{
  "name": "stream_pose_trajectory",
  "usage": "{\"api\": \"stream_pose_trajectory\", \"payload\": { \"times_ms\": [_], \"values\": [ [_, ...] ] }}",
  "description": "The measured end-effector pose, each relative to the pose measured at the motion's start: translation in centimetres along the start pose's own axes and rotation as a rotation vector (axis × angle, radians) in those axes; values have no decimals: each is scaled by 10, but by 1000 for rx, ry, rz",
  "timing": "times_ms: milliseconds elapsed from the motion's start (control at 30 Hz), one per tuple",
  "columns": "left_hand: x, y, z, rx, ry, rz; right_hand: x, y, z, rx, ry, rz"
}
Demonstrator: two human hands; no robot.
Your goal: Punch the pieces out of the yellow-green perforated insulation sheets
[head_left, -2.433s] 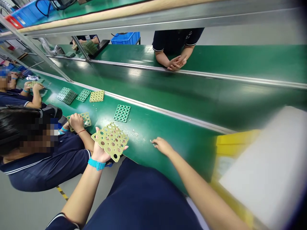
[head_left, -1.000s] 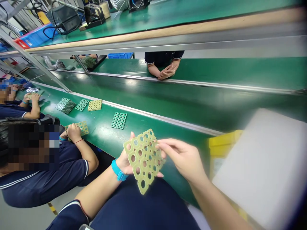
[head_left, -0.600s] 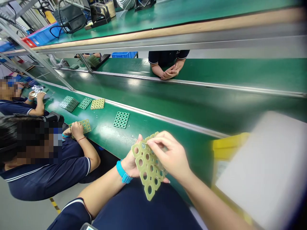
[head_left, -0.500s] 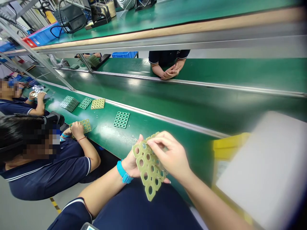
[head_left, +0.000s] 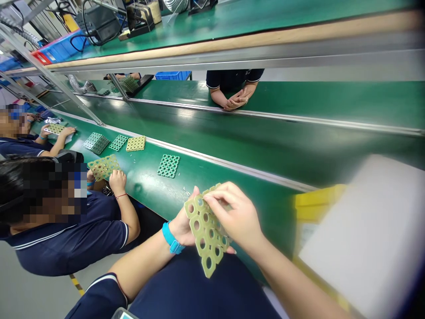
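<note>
My left hand (head_left: pixel 183 225) holds a pale yellow-green panel (head_left: pixel 203 241) full of round holes, gripping it from behind, with a blue strap on the wrist. The panel is tilted, one corner pointing down above my lap. My right hand (head_left: pixel 237 212) is closed in a pinch against the panel's upper face, thumb and fingertips together near a top hole. Whatever is between those fingertips, if anything, is too small to make out. On the bench beyond lies a green panel (head_left: pixel 168 166) with similar holes, and small bits (head_left: pixel 186 191) lie near my left fingers.
A yellow bin (head_left: pixel 315 201) and a blurred white sheet (head_left: pixel 365 235) stand at right. A co-worker (head_left: pixel 66 230) at left holds a yellow panel (head_left: pixel 104 167). Stacked green panels (head_left: pixel 96 143) and a yellow stack (head_left: pixel 136 143) lie farther along. A metal rail (head_left: pixel 215 160) edges the bench.
My hands and panel have barely moved. The nearer co-worker's yellow panel has been raised and shifted left, one hand now lower. The farther co-worker's hand has moved right, and a yellowish panel shows there.
</note>
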State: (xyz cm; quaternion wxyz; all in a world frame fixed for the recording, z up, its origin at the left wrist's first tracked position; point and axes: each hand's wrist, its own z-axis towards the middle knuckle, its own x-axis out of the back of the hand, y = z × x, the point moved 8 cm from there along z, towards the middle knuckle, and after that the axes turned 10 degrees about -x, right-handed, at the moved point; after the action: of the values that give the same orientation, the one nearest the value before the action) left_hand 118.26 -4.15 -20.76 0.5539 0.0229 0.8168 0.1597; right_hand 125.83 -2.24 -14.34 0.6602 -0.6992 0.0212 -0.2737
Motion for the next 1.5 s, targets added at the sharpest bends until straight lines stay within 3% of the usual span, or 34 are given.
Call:
{"api": "stream_pose_trajectory", "payload": {
  "times_ms": [333,1000,1500],
  "values": [
    [-2,-1,0,28,-33,-17,1,-5,-1,84,40,-46],
    [-9,-2,1,65,-28,-38,2,-5,-3,90,45,-67],
    [-14,-3,1,58,-100,32,2,-2,-4,72,103,-97]
  ]
}}
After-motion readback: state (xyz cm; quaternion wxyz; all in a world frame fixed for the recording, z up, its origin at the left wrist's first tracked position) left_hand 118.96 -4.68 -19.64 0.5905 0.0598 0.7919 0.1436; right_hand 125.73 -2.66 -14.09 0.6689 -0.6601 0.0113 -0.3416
